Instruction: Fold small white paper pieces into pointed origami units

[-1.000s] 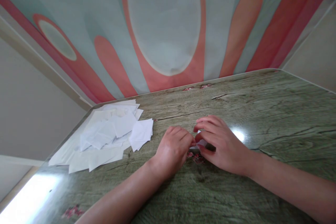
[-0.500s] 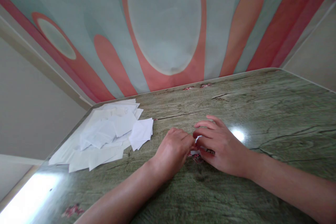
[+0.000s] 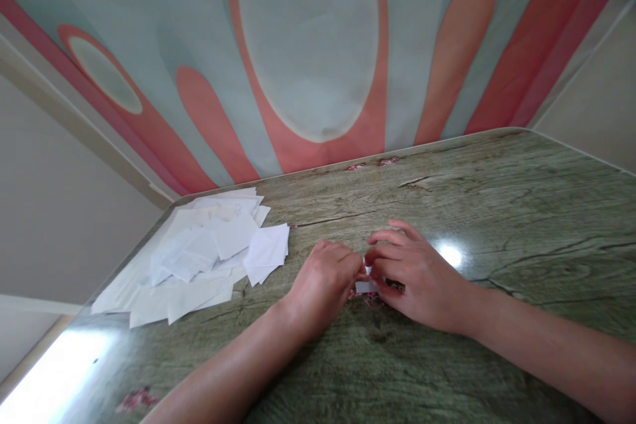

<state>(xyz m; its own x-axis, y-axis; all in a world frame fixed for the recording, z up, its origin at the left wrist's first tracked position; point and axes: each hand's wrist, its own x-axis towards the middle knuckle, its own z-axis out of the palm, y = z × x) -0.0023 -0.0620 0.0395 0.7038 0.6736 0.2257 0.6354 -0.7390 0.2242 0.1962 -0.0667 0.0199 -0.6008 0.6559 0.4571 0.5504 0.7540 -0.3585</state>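
The fingers of the left hand (image 3: 324,283) are curled in, their tips drawn together and seemingly pinching a small white paper piece (image 3: 366,287), though it is mostly hidden. The fingers of the right hand (image 3: 422,281) are loosely arched, thumb and forefinger bent with a gap between them, at the paper's other side; whether they grip it, I cannot tell. The paper sits between the two sets of fingertips, low over the wood-patterned desk (image 3: 497,218), just beside a printed red flower motif (image 3: 372,300). Left of the left fingers lies a small stack of paper squares (image 3: 268,252); farther left, a spread pile of white papers (image 3: 199,301). Beyond the fingers hangs a coral-and-grey patterned backdrop (image 3: 308,40).
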